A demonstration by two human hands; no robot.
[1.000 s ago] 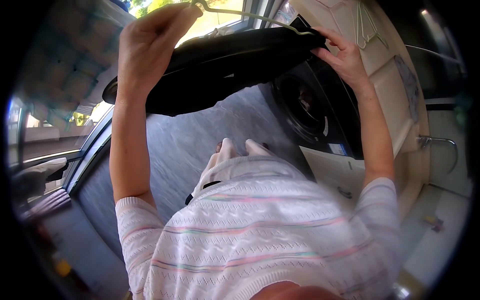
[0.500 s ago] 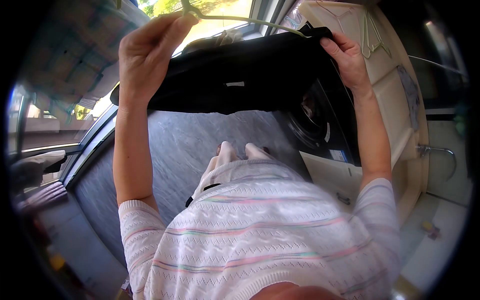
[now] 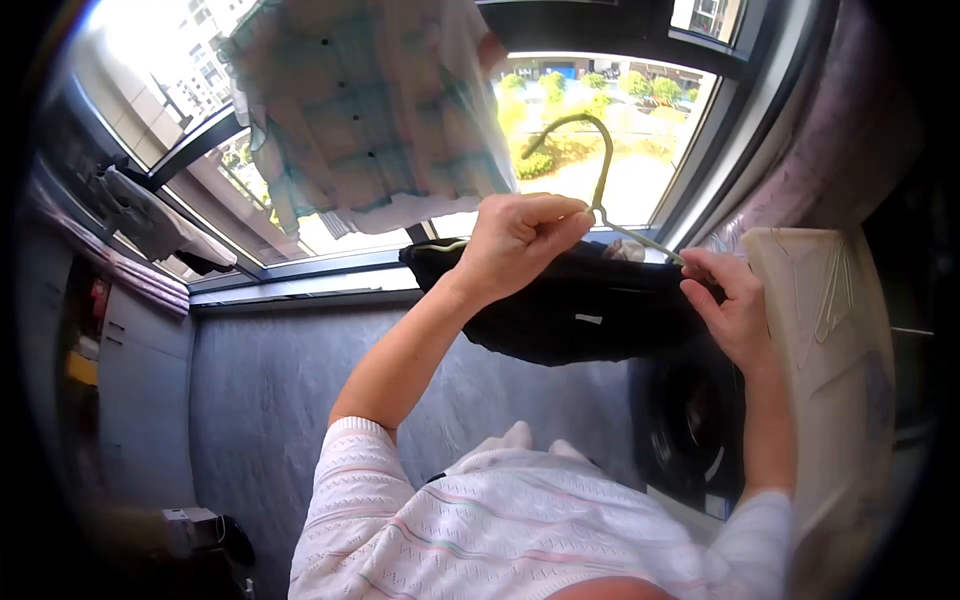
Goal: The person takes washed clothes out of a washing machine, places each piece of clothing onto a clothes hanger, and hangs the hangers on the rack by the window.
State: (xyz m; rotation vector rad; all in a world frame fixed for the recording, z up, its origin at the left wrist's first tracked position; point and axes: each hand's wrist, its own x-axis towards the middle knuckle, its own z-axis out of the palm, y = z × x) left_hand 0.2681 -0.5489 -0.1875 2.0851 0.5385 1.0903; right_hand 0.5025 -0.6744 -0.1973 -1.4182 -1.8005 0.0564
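Note:
A light green clothes hanger (image 3: 606,165) is pinched just below its hook by my closed left hand (image 3: 522,245). From it hangs a black garment (image 3: 560,315) with a small white label; its exact kind is hard to make out. My right hand (image 3: 730,300) is closed on the garment's right shoulder, where the hanger's arm slips into the fabric. The hook points up in front of the bright window, attached to nothing. Part of the hanger's left arm is covered by my left hand and the cloth.
A plaid shirt (image 3: 370,120) hangs by the window at upper left. Behind my right hand are a black front-loading washer (image 3: 690,415) and a pale sink counter (image 3: 790,380) with spare hangers (image 3: 830,295) on it. Grey cabinets (image 3: 145,390) stand at left.
My view has turned up and left towards the window. My hands have come closer together, and the hanger's whole hook now shows. Both hands keep their hold.

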